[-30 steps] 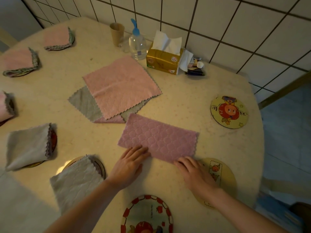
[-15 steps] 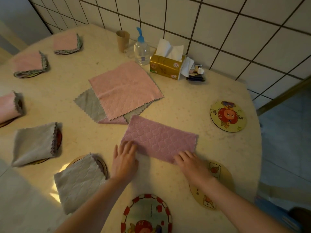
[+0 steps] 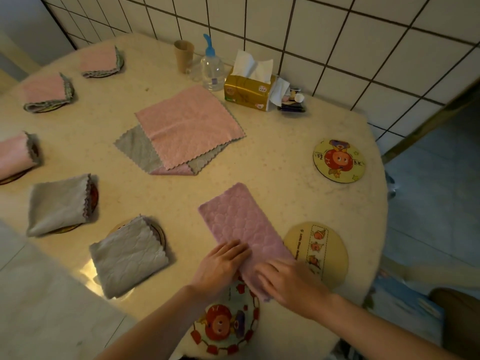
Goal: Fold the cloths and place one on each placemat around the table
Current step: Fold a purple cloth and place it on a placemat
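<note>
A purple cloth [image 3: 241, 224], folded in half, lies lengthwise away from me, its near end over the red-bordered placemat [image 3: 228, 331]. My left hand [image 3: 220, 266] rests flat-fingered on its near left edge. My right hand [image 3: 291, 281], blurred, lies on its near end with fingers spread. A yellow placemat [image 3: 330, 255] lies bare just right of the cloth, and an orange-cartoon placemat [image 3: 339, 161] lies bare farther right. Unfolded pink and grey cloths [image 3: 187, 126] are stacked mid-table. Folded cloths cover mats at left: grey [image 3: 127, 255], grey [image 3: 59, 203], pink [image 3: 15, 154], pink [image 3: 46, 90], pink [image 3: 100, 61].
A gold tissue box [image 3: 246, 93], a clear bottle with a blue top [image 3: 213, 68], a paper cup [image 3: 184, 55] and small items [image 3: 293, 101] stand at the back by the tiled wall. The table's rounded edge [image 3: 381, 203] drops to the floor at right.
The purple cloth has swung from lying crosswise to pointing away from me, and its near end now overlaps the red-bordered placemat. Both hands came closer together at that end.
</note>
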Action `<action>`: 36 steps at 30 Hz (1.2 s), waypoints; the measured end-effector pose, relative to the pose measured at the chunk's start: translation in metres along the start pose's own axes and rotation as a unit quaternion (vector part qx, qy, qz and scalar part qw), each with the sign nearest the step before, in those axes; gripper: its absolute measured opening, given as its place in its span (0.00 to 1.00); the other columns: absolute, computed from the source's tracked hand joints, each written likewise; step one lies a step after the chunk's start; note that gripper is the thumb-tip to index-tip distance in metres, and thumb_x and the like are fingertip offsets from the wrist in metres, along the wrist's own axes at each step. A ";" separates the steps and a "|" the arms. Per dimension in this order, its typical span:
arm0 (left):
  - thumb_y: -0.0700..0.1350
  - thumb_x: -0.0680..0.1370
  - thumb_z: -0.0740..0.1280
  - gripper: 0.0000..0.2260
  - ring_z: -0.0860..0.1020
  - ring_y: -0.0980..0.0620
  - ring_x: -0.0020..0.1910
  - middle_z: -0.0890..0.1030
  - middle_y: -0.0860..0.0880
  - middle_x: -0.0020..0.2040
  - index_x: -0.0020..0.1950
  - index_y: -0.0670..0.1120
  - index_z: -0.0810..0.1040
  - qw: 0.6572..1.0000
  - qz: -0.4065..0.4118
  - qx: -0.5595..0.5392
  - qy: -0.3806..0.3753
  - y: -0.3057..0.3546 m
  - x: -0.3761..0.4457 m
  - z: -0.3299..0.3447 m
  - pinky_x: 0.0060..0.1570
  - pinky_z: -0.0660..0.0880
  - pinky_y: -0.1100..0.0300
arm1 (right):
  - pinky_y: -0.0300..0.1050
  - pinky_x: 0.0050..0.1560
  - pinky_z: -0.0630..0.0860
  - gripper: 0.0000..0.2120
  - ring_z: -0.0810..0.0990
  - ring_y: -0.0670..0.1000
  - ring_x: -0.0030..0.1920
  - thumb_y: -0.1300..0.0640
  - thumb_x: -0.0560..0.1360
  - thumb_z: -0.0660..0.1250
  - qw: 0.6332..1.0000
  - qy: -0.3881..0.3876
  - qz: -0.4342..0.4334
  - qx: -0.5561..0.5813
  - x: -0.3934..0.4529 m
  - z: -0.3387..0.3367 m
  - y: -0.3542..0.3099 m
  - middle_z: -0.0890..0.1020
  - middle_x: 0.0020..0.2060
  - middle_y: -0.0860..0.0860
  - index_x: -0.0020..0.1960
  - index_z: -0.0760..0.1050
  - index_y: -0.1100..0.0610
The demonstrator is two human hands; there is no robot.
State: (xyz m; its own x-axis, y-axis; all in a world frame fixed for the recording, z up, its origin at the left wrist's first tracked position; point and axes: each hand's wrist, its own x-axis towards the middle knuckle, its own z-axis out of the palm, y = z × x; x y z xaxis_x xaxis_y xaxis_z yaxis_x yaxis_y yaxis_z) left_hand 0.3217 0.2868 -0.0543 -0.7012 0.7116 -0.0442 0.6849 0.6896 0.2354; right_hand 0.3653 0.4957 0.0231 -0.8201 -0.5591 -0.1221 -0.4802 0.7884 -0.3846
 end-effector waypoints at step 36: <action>0.48 0.80 0.63 0.12 0.80 0.44 0.34 0.79 0.42 0.36 0.45 0.40 0.78 0.624 -0.529 -0.568 0.092 -0.041 0.005 -0.029 0.32 0.81 0.50 | 0.42 0.32 0.68 0.10 0.75 0.47 0.32 0.49 0.77 0.63 0.932 -0.015 0.285 0.224 0.108 0.025 0.063 0.78 0.32 0.48 0.41 0.73 0.54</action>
State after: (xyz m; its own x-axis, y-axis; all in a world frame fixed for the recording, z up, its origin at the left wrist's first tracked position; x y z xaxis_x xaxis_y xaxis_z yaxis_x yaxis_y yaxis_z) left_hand 0.2850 0.2581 -0.0360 -0.7236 -0.1597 -0.6715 -0.6900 0.1451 0.7091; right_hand 0.2541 0.4789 -0.0373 -0.8897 -0.0953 -0.4465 0.2137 0.7774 -0.5917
